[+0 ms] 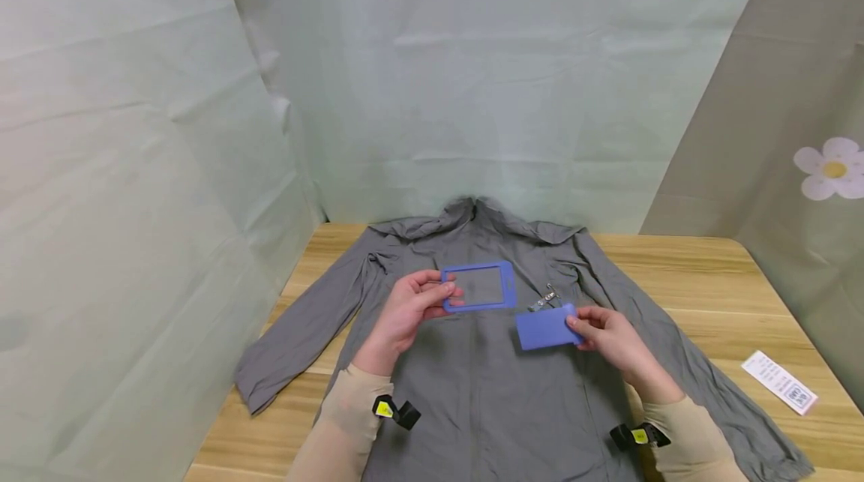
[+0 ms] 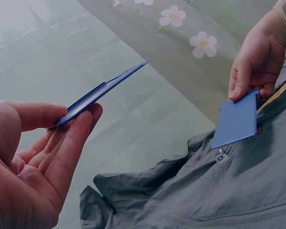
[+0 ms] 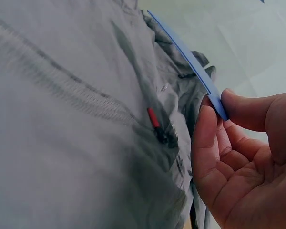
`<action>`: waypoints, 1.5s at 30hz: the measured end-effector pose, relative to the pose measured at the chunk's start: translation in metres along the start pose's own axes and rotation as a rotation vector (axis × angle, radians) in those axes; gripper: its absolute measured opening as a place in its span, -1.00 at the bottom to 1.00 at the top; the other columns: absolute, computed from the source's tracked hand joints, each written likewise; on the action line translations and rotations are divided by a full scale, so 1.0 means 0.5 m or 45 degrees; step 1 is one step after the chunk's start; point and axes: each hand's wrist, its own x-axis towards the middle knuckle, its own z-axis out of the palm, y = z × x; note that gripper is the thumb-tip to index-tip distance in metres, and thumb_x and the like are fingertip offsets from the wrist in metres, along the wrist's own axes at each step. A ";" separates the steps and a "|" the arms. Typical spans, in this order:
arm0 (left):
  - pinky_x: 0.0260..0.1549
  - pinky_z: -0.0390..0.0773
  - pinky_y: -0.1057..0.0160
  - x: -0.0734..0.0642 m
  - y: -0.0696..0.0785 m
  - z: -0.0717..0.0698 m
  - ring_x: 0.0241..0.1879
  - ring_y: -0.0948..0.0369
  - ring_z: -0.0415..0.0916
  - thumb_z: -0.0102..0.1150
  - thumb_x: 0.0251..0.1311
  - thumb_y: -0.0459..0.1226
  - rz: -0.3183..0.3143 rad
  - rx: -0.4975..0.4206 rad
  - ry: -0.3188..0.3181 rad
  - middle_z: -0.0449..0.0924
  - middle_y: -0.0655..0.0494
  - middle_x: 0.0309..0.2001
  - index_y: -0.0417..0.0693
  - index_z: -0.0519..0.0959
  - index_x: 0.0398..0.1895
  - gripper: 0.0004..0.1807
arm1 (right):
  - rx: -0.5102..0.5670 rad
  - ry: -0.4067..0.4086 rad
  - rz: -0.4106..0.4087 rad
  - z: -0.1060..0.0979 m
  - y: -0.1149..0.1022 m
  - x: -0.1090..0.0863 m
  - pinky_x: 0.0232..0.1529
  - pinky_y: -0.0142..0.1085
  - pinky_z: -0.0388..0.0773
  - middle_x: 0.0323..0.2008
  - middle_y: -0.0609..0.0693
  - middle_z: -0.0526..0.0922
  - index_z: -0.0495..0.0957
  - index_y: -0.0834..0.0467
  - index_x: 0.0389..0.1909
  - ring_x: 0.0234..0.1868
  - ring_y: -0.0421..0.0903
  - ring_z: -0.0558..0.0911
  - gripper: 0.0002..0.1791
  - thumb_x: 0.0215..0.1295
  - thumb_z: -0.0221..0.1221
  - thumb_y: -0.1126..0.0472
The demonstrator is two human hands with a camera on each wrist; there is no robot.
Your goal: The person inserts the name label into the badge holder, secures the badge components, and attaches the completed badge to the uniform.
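My left hand (image 1: 407,308) pinches one end of a blue badge-holder frame (image 1: 509,285) between thumb and fingers. The frame has a see-through window and looks edge-on in the left wrist view. Between the thumb and fingers of my right hand (image 1: 616,343) is a flat blue badge-holder panel (image 1: 543,329), tilted and apart from the frame. A badge clip (image 1: 544,297) with a clear strap shows just beyond the panel; whether they are joined I cannot tell. Both pieces are over a grey jacket (image 1: 459,392) spread on the table.
To the right, a white printed tag (image 1: 779,382) lies on the wooden table (image 1: 675,264). A small red-and-black item (image 3: 153,118) is on the jacket in the right wrist view. Pale cloth (image 1: 506,92) hangs behind and at the sides.
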 end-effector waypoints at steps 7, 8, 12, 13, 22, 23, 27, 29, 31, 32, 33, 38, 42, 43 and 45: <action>-0.15 0.80 0.16 0.001 0.002 0.001 -0.18 0.16 0.82 0.27 0.46 -0.45 -0.005 0.005 0.005 0.82 0.03 -0.24 -0.37 0.61 0.06 -0.80 | -0.031 -0.006 0.015 -0.004 0.010 -0.004 -0.26 -0.31 0.73 -0.13 0.08 0.72 0.52 0.52 0.19 -0.26 -0.16 0.66 -0.56 0.59 0.26 0.20; -0.15 0.80 0.16 0.001 0.002 0.001 -0.18 0.16 0.82 0.28 0.46 -0.44 -0.005 0.008 0.004 0.82 0.02 -0.24 -0.38 0.61 0.06 -0.79 | -0.037 -0.007 0.015 -0.004 0.011 -0.004 -0.26 -0.31 0.72 -0.13 0.08 0.72 0.53 0.52 0.19 -0.25 -0.15 0.66 -0.55 0.59 0.26 0.19; -0.15 0.80 0.17 0.001 0.003 0.000 -0.17 0.16 0.82 0.27 0.46 -0.44 -0.007 0.017 0.003 0.82 0.02 -0.23 -0.40 0.60 0.09 -0.77 | -0.049 -0.006 0.024 -0.001 0.013 -0.003 -0.26 -0.32 0.72 -0.12 0.09 0.73 0.54 0.52 0.19 -0.25 -0.16 0.67 -0.55 0.58 0.27 0.19; -0.15 0.80 0.17 0.001 0.003 0.000 -0.17 0.16 0.82 0.27 0.46 -0.44 -0.007 0.019 0.001 0.82 0.02 -0.23 -0.40 0.60 0.10 -0.76 | -0.053 -0.005 0.024 0.000 0.014 -0.003 -0.26 -0.32 0.72 -0.11 0.09 0.73 0.54 0.52 0.19 -0.25 -0.16 0.67 -0.55 0.58 0.28 0.19; -0.15 0.80 0.16 0.000 0.002 0.000 -0.16 0.16 0.82 0.28 0.46 -0.43 -0.011 0.016 0.003 0.83 0.02 -0.22 -0.41 0.61 0.12 -0.74 | -0.102 0.005 0.032 0.001 0.014 0.002 -0.27 -0.31 0.73 -0.05 0.16 0.73 0.54 0.51 0.21 -0.23 -0.12 0.68 -0.51 0.56 0.30 0.15; -0.15 0.80 0.16 0.000 0.002 0.000 -0.16 0.15 0.82 0.28 0.46 -0.43 -0.012 0.015 0.002 0.83 0.02 -0.22 -0.41 0.61 0.13 -0.73 | -0.106 0.008 0.033 0.001 0.014 0.001 -0.26 -0.30 0.73 -0.04 0.16 0.74 0.54 0.51 0.21 -0.23 -0.11 0.68 -0.50 0.56 0.31 0.15; -0.14 0.80 0.16 0.001 0.001 0.000 -0.16 0.16 0.82 0.29 0.46 -0.42 -0.012 0.017 0.001 0.83 0.00 -0.21 -0.41 0.61 0.14 -0.72 | -0.120 0.017 0.028 0.001 0.011 -0.001 -0.27 -0.30 0.73 -0.06 0.14 0.75 0.57 0.50 0.19 -0.24 -0.11 0.68 -0.50 0.52 0.35 0.14; -0.14 0.80 0.17 0.001 0.001 0.000 -0.16 0.16 0.82 0.30 0.46 -0.42 -0.013 0.020 0.001 0.83 0.00 -0.20 -0.41 0.61 0.14 -0.71 | -0.122 0.020 0.022 0.001 0.011 -0.002 -0.27 -0.31 0.73 -0.08 0.13 0.75 0.58 0.49 0.17 -0.24 -0.11 0.68 -0.50 0.50 0.37 0.14; -0.14 0.80 0.17 0.000 0.001 -0.001 -0.15 0.17 0.82 0.30 0.46 -0.41 -0.011 0.024 -0.003 0.83 -0.01 -0.20 -0.42 0.61 0.14 -0.71 | -0.125 0.020 0.018 0.002 0.011 -0.001 -0.27 -0.31 0.73 -0.11 0.12 0.75 0.58 0.49 0.16 -0.25 -0.11 0.68 -0.51 0.50 0.37 0.14; -0.14 0.80 0.17 0.000 0.000 -0.001 -0.16 0.17 0.82 0.30 0.46 -0.41 -0.012 0.025 -0.001 0.83 -0.01 -0.20 -0.42 0.61 0.14 -0.71 | -0.127 0.022 0.017 0.002 0.011 -0.001 -0.28 -0.31 0.73 -0.12 0.12 0.75 0.59 0.49 0.15 -0.26 -0.11 0.68 -0.51 0.50 0.38 0.14; -0.14 0.80 0.17 0.000 0.000 -0.001 -0.16 0.17 0.82 0.30 0.46 -0.41 -0.012 0.026 -0.002 0.83 0.00 -0.20 -0.41 0.61 0.14 -0.71 | -0.130 0.024 0.017 0.002 0.011 -0.001 -0.28 -0.31 0.73 -0.14 0.11 0.75 0.59 0.49 0.14 -0.27 -0.10 0.68 -0.51 0.49 0.38 0.14; -0.13 0.80 0.16 -0.001 -0.003 -0.002 -0.15 0.16 0.81 0.28 0.46 -0.41 -0.014 0.024 -0.006 0.82 0.02 -0.20 -0.38 0.60 0.13 -0.73 | -0.202 0.051 0.004 0.006 0.019 0.002 -0.32 -0.30 0.72 -0.21 0.11 0.77 0.64 0.47 0.07 -0.33 -0.09 0.70 -0.55 0.45 0.40 0.15; -0.09 0.80 0.11 -0.001 -0.004 -0.002 -0.15 0.15 0.81 0.29 0.46 -0.41 -0.016 0.025 -0.017 0.82 0.03 -0.18 -0.39 0.56 0.12 -0.72 | -0.332 0.087 -0.020 0.008 0.027 0.004 -0.35 -0.29 0.70 -0.24 0.08 0.78 0.69 0.42 0.03 -0.37 -0.09 0.70 -0.58 0.42 0.43 0.13; -0.08 0.79 0.10 -0.001 -0.005 -0.001 -0.15 0.15 0.81 0.29 0.45 -0.41 -0.018 0.026 -0.019 0.82 0.03 -0.18 -0.38 0.56 0.11 -0.73 | -0.368 0.097 -0.025 0.008 0.029 0.004 -0.36 -0.29 0.70 -0.25 0.07 0.78 0.70 0.40 0.03 -0.39 -0.10 0.69 -0.58 0.41 0.44 0.12; -0.07 0.79 0.08 -0.001 -0.005 -0.001 -0.16 0.16 0.81 0.29 0.45 -0.41 -0.025 0.031 -0.020 0.82 0.04 -0.17 -0.35 0.56 0.08 -0.75 | -0.426 0.108 -0.039 0.007 0.031 0.004 -0.37 -0.28 0.68 -0.27 0.04 0.78 0.71 0.38 0.02 -0.40 -0.11 0.68 -0.58 0.40 0.45 0.09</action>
